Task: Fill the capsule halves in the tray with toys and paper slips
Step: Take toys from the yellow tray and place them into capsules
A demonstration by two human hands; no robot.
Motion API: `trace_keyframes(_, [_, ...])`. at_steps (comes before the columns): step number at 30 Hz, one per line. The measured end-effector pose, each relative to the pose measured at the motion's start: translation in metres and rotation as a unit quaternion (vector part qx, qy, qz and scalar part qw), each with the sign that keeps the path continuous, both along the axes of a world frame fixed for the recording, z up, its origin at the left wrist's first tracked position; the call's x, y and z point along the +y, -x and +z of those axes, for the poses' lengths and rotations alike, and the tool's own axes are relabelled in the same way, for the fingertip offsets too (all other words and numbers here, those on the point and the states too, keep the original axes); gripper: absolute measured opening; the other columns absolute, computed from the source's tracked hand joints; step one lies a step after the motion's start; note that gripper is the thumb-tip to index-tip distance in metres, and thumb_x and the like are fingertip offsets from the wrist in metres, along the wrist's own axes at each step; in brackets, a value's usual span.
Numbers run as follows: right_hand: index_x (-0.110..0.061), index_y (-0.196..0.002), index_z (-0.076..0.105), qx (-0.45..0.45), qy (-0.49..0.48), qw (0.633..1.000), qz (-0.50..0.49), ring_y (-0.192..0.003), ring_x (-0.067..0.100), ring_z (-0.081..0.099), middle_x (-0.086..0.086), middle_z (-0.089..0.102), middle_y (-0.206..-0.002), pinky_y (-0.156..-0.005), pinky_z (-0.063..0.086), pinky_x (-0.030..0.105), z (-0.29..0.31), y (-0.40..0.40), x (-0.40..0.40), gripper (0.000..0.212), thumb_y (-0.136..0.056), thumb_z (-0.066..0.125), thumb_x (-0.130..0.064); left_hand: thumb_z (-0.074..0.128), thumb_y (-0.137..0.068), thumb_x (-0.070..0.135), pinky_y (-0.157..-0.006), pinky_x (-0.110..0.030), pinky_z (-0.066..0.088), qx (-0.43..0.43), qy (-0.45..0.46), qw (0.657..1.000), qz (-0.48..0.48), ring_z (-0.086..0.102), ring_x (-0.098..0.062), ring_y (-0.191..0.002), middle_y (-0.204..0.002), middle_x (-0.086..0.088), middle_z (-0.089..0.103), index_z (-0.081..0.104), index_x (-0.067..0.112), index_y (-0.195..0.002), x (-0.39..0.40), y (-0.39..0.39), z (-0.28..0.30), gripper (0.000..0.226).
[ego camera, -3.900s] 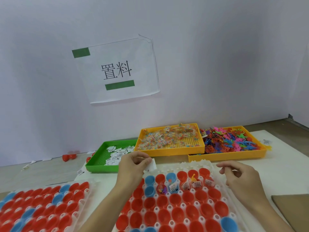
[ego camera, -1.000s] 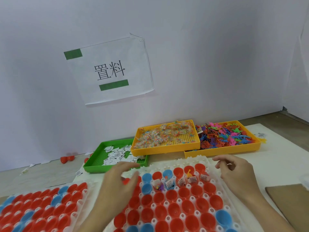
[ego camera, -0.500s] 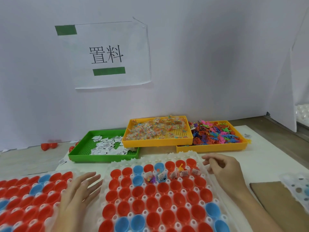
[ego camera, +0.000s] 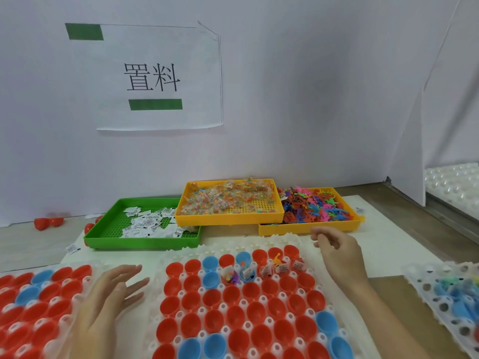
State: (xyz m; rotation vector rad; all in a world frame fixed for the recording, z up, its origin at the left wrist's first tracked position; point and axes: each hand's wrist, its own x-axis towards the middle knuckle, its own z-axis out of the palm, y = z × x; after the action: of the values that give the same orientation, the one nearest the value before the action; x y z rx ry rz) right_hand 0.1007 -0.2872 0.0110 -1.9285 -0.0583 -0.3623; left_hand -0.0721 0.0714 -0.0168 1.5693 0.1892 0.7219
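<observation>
A white tray [ego camera: 282, 240] in front of me holds rows of red and blue capsule halves [ego camera: 234, 316]. Several halves in its second row [ego camera: 261, 271] hold small toys and paper slips. My left hand [ego camera: 108, 299] lies flat with spread fingers over the right edge of a second tray of capsule halves [ego camera: 31, 301], holding nothing. My right hand [ego camera: 337, 251] hovers at the middle tray's far right corner, fingers loosely curled; nothing visible in it. Behind are a green tray of paper slips [ego camera: 142, 224], a yellow tray of bagged toys [ego camera: 230, 200] and a yellow tray of coloured plastic toys [ego camera: 316, 208].
A third white tray [ego camera: 445, 294] with blue halves lies at the right edge. Loose red capsule halves [ego camera: 48, 222] sit by the wall at the left. A paper sign [ego camera: 153, 79] hangs on the white wall. Brown cardboard [ego camera: 383, 288] lies under my right forearm.
My left hand has let go of the paper slip and moved left and down from the middle tray onto the left tray's edge. My right hand has stayed at the far right corner.
</observation>
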Motion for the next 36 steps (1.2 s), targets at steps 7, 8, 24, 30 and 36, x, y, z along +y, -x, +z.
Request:
trace_keyframes(7, [-0.007, -0.112, 0.073, -0.026, 0.228, 0.973, 0.013, -0.109, 0.021, 0.062, 0.006, 0.071, -0.114, -0.093, 0.046, 0.026, 0.045, -0.041, 0.007, 0.030, -0.097, 0.050, 0.002, 0.035, -0.101, -0.004, -0.076, -0.029, 0.059, 0.021, -0.001, 0.999, 0.030, 0.071, -0.022, -0.098, -0.112, -0.012, 0.069, 0.064, 0.012, -0.104, -0.002, -0.002, 0.007, 0.034])
trace_keyframes(8, [-0.006, -0.113, 0.073, -0.010, 0.255, 0.967, 0.016, -0.113, 0.023, 0.061, 0.009, 0.071, -0.118, -0.098, 0.046, 0.031, 0.053, -0.050, 0.009, 0.030, -0.095, 0.051, 0.004, 0.035, -0.101, -0.004, -0.078, -0.030, 0.058, 0.024, -0.009, 0.999, 0.034, 0.071, -0.022, -0.098, -0.112, -0.011, 0.070, 0.065, 0.012, -0.104, -0.001, -0.002, 0.005, 0.034])
trace_keyframes(24, [-0.006, -0.087, 0.078, 0.114, 0.423, 0.899, 0.006, -0.093, 0.026, 0.067, 0.011, 0.075, -0.100, -0.077, 0.055, 0.033, 0.062, -0.094, 0.031, 0.011, -0.084, 0.069, 0.000, 0.040, -0.102, 0.002, -0.078, -0.034, 0.055, 0.043, -0.020, 0.997, 0.065, 0.072, -0.021, -0.089, -0.106, -0.004, 0.071, 0.067, 0.013, -0.101, -0.011, 0.003, 0.017, 0.029])
trace_keyframes(30, [-0.011, -0.093, 0.078, -0.023, 0.233, 0.972, -0.011, -0.078, 0.014, 0.062, 0.005, 0.074, -0.092, -0.074, 0.047, 0.026, 0.077, -0.069, 0.039, 0.014, -0.080, 0.082, -0.015, 0.042, -0.102, 0.004, -0.074, -0.032, 0.056, 0.051, -0.040, 0.995, 0.072, 0.071, -0.021, -0.085, -0.105, -0.002, 0.070, 0.069, 0.018, -0.099, -0.012, 0.004, 0.018, 0.030])
trace_keyframes(36, [-0.020, -0.084, 0.079, -0.039, 0.126, 0.978, 0.160, -0.067, 0.003, 0.069, -0.010, 0.073, -0.073, -0.059, 0.051, 0.010, 0.099, -0.010, 0.077, 0.009, -0.085, 0.077, -0.012, 0.051, -0.099, 0.009, -0.077, -0.036, 0.054, 0.080, -0.085, 0.991, 0.062, 0.070, -0.012, -0.086, -0.098, 0.010, 0.072, 0.070, 0.023, -0.094, -0.019, 0.001, 0.017, 0.024])
